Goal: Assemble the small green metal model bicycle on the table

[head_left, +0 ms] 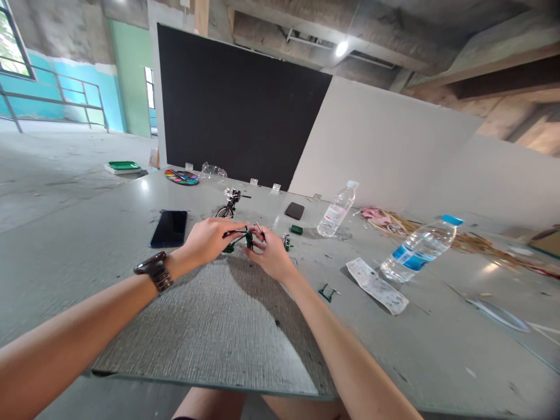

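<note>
Above the dark textured mat point(205, 326), my left hand point(213, 240), with a black watch on its wrist, is closed on a small dark green model bicycle frame point(249, 238). My right hand point(272, 255) pinches the same frame from the right side. A thin dark rod point(261, 230) sticks up by the right fingers; its kind is too small to tell. Fingers hide much of the frame. Just behind the hands stands a black model bicycle front part point(227, 207) with a spoked wheel. Small green parts point(286, 241) lie just right of my right hand.
A phone point(169, 228) lies to the left, a dark flat case point(294, 210) and a green block point(296, 230) ahead. Two water bottles point(339, 210) point(420, 248), a paper sheet point(377, 284) and a green bracket point(327, 293) are on the right. A paint palette point(182, 177) sits farther back.
</note>
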`<state>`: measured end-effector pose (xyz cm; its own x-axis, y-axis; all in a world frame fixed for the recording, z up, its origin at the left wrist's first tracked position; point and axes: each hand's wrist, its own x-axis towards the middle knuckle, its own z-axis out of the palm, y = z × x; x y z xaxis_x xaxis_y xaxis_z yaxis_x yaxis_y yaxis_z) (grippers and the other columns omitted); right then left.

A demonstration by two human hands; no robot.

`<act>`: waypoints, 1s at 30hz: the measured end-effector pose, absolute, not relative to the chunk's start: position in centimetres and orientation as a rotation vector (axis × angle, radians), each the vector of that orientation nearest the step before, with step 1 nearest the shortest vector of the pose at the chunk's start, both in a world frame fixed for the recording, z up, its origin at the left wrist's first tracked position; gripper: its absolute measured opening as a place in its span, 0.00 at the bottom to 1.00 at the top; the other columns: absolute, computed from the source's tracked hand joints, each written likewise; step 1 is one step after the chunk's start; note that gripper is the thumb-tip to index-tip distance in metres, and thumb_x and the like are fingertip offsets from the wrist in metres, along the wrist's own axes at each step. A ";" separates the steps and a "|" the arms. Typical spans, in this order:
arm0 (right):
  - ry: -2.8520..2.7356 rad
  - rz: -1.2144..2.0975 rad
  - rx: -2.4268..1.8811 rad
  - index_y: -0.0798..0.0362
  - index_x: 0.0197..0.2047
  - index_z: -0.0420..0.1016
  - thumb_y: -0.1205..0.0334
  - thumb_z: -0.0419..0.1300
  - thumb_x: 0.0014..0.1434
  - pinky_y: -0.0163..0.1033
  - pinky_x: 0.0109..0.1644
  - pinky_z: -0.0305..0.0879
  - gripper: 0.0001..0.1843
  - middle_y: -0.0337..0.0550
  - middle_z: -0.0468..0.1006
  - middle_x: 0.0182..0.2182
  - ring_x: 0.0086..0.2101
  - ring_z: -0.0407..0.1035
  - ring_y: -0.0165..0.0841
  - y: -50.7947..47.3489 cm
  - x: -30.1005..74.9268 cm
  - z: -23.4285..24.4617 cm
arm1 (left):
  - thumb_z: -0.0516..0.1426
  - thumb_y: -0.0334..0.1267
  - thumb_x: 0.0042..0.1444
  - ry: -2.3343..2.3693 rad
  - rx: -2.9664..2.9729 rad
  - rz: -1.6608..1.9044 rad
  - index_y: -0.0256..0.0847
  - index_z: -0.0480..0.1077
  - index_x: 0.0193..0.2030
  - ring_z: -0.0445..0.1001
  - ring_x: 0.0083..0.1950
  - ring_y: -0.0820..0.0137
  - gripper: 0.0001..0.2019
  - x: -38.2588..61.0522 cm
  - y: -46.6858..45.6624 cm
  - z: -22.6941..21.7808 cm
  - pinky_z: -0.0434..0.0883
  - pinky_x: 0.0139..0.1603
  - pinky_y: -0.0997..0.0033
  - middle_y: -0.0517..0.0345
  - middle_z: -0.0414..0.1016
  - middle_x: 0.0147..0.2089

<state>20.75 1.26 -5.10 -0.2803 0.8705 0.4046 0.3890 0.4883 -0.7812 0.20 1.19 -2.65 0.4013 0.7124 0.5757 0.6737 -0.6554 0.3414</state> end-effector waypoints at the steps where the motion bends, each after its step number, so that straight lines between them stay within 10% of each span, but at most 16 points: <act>1: -1.876 0.701 -1.046 0.51 0.52 0.69 0.61 0.66 0.52 0.47 0.51 0.73 0.23 0.40 0.67 0.36 0.43 0.70 0.36 1.3 20.8 -5.1 | 0.54 0.44 0.66 1.287 2.562 1.088 0.51 0.76 0.56 0.78 0.45 0.63 0.15 0.2 1.2 -2.5 0.69 0.39 0.69 0.55 0.82 0.48; 12: -1.916 0.708 -0.997 0.49 0.48 0.70 0.68 0.62 0.50 0.43 0.51 0.71 0.21 0.37 0.67 0.36 0.38 0.67 0.31 2.1 20.5 -5.2 | 0.54 0.39 0.60 1.103 2.513 0.898 0.45 0.75 0.58 0.63 0.23 0.74 0.20 -0.3 0.8 -0.1 0.63 0.30 0.72 0.63 0.75 0.23; 17: -1.991 0.514 -1.048 0.49 0.51 0.68 0.55 0.63 0.58 0.44 0.48 0.68 0.19 0.42 0.70 0.39 0.40 0.67 0.36 1.5 20.5 -4.2 | 0.55 0.39 0.58 1.210 2.442 0.992 0.43 0.77 0.56 0.59 0.21 0.74 0.20 -0.2 1.0 -0.6 0.60 0.27 0.72 0.62 0.74 0.22; 23: -2.045 0.130 -1.280 0.47 0.36 0.65 0.52 0.38 0.73 0.40 0.34 0.54 0.19 0.41 0.69 0.27 0.30 0.66 0.37 -0.4 21.1 -2.7 | 0.57 0.39 0.56 1.364 2.312 1.093 0.43 0.78 0.54 0.65 0.25 0.73 0.20 0.1 1.5 -1.5 0.66 0.34 0.70 0.59 0.78 0.28; 30: -2.108 -0.125 -1.506 0.47 0.42 0.70 0.53 0.45 0.71 0.39 0.29 0.42 0.14 0.43 0.78 0.30 0.26 0.68 0.36 -1.3 20.3 -2.6 | 0.57 0.38 0.57 1.387 2.302 1.120 0.40 0.78 0.54 0.63 0.23 0.73 0.19 0.3 1.2 -1.3 0.64 0.32 0.69 0.59 0.75 0.25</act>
